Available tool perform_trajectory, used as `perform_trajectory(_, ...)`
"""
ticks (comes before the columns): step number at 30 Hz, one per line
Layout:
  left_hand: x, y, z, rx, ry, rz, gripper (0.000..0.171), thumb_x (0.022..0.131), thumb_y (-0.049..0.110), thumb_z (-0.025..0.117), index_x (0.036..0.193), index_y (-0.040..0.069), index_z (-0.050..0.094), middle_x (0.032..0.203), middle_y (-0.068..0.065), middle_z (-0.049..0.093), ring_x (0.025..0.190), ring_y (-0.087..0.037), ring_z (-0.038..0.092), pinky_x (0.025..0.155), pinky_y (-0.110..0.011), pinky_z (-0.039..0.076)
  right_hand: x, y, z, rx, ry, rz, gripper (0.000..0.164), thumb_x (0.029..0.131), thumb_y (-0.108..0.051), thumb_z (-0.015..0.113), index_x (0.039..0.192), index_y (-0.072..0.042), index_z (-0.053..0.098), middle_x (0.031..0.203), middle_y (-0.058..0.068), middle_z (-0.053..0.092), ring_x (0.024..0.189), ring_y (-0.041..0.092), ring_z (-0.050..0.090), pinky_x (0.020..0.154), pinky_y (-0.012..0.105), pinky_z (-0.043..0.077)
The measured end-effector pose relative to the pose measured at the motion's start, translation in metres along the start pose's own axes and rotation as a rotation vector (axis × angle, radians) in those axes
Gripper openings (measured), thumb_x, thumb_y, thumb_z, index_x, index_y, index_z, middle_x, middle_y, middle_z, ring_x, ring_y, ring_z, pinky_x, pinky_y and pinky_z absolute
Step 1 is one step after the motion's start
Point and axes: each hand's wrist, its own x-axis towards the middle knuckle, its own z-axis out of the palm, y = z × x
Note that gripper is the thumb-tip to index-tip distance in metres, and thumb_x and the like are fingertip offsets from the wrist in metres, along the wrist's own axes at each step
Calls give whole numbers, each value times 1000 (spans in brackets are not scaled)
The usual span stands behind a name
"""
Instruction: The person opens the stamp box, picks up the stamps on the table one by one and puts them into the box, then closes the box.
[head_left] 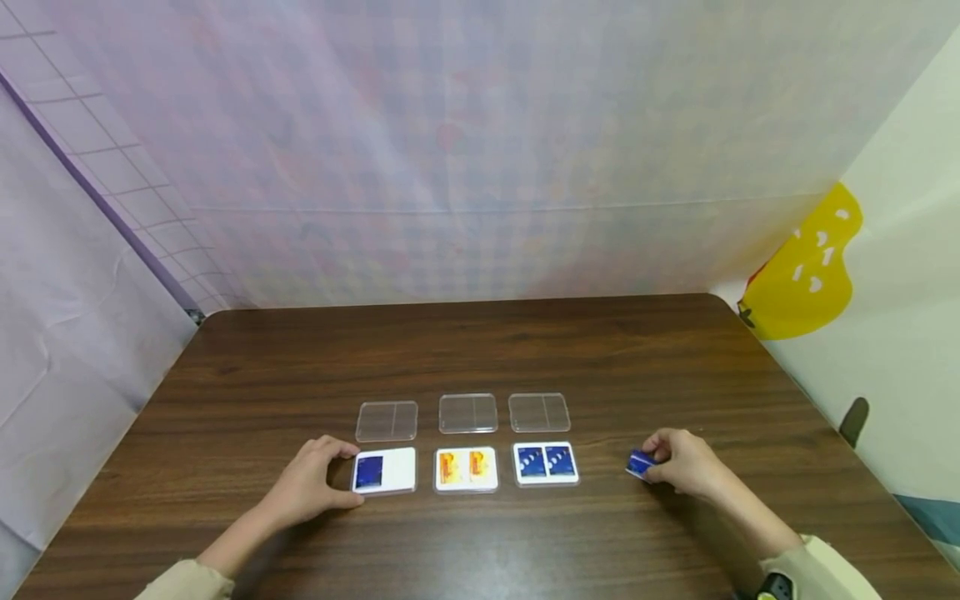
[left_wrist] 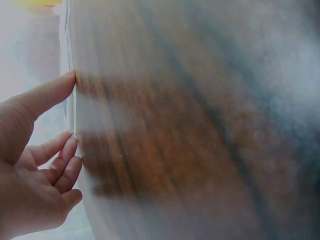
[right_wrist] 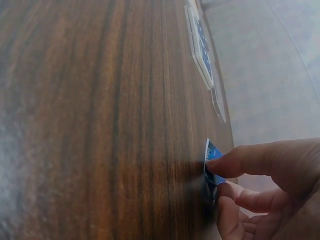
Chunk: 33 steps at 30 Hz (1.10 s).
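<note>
Right hand (head_left: 688, 462) pinching glossy blue packet (head_left: 638, 463), left hand (head_left: 309, 482) holding rounded white case (head_left: 399, 470)

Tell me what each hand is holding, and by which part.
The right hand pinches a small blue packet by its right end. The left hand holds the leftmost white case by its left end.

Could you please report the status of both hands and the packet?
Right hand pinching blue packet. Left hand holding left case. Middle case and right case lie between.
</note>
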Motion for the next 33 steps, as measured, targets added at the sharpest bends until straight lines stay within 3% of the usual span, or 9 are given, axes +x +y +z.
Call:
perform_trajectory(13, 0, 0, 0, -5, 1, -1, 58, 55, 28, 85, 103, 5, 62, 98, -5, 58, 97, -26, 50, 84, -45, 42, 2, 4, -3, -3, -4, -30, 33, 63, -2, 73, 90, 2, 55, 79, 12, 53, 55, 17, 49, 42, 29, 45)
perform_trajectory(24, 0, 0, 0, -2, 3, -1, 57, 55, 26, 85, 102, 5, 62, 98, -4, 58, 97, -26, 50, 84, -45, 42, 4, 9, -5, 30, -11, -78, 28, 65, -2, 73, 88, 3, 59, 73, 5, 53, 58, 15, 49, 43, 26, 44)
perform_trajectory(33, 0, 0, 0, -3, 1, 2, 58, 54, 27, 85, 103, 5, 62, 97, -4, 58, 97, -25, 50, 84, -45, 43, 7, 12, -4, 60, -13, -57, 29, 64, -3, 75, 89, 2, 60, 74, 5, 51, 62, 16, 48, 44, 27, 45)
